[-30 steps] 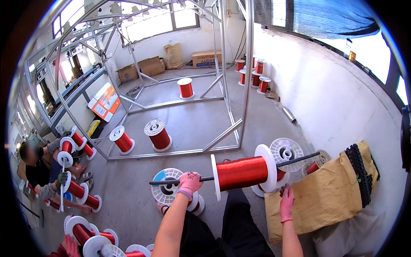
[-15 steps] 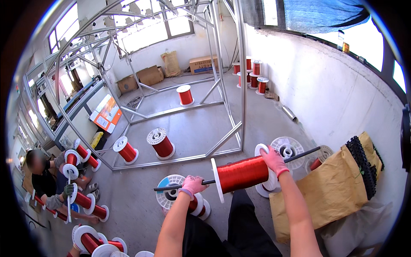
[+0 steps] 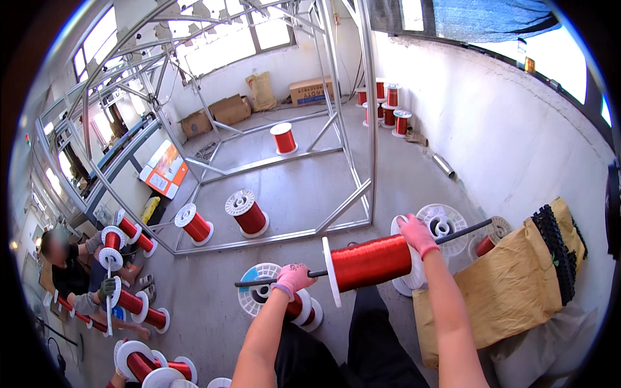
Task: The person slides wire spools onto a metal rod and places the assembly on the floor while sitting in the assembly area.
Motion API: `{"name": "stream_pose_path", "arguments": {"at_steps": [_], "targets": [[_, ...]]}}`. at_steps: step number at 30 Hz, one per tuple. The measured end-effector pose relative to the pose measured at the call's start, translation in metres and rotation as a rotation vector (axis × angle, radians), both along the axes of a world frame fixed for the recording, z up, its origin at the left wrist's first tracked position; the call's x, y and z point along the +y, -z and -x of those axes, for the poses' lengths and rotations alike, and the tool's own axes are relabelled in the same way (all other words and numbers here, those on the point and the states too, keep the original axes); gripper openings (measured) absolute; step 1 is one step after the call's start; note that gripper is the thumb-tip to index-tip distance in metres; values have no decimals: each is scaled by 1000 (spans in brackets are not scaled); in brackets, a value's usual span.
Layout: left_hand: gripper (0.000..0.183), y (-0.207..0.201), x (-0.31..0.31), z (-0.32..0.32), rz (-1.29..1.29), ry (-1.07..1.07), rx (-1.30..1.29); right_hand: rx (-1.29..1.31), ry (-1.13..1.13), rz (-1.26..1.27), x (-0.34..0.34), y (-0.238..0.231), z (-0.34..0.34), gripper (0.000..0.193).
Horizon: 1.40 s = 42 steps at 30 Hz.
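A dark rod [image 3: 464, 231] runs through a large spool of shiny red wire [image 3: 372, 262] with white flanges, held slightly tilted in front of my legs. My left hand [image 3: 295, 278], in a pink glove, is wrapped round the rod just left of the spool. At the other end, my pink-gloved right hand [image 3: 418, 236] is closed over the right flange, its fingers on the upper rim; the rod comes out beyond the wrist. Below my left hand stands a white-flanged spool [image 3: 251, 299], partly hidden. Behind my right hand is a wide white flange [image 3: 453, 220].
A metal frame [image 3: 284, 240] stands ahead, with red spools [image 3: 249, 216] inside it. At left, a seated person [image 3: 71, 275] wears a dark glove and holds a rod among several spools. Brown sacking [image 3: 491, 297] lies at right. More spools [image 3: 390, 110] stack by the wall.
My view has shifted slightly, so the surroundings sit a little differently. Both hands keep their grip, and the spool and rod stay nearly in place before me.
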State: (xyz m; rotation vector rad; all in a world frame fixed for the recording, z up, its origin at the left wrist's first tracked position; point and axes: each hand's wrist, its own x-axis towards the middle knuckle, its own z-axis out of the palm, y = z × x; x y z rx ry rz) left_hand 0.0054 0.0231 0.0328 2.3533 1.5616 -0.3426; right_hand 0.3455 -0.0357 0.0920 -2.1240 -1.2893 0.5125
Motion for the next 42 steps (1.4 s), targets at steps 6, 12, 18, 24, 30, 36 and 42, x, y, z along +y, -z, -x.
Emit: {"name": "stream_pose_path", "arguments": {"at_steps": [6,12,18,24,30,36,42], "targets": [[33,0,11,-1,99,51,30,-303,-119,398,-170,205,4,37],[31,7,2,5,73,30,16,-183,-3,568,-293,294,6,32],[31,9,3,4,19,41,0,-169,72,70,-207,214,-21,38],[29,13,3,8,37,23,-17,211,292,-22,-180,162,-7,38],[27,9,3,3,45,63,-30,265,312,-592,-137,91,-26,41],[29,1,-3,6,35,0,-25,-28,117,-448,-46,-8,7,67],[30,7,0,4,40,45,-21,-205,41,-139,-14,14,13,39]]}}
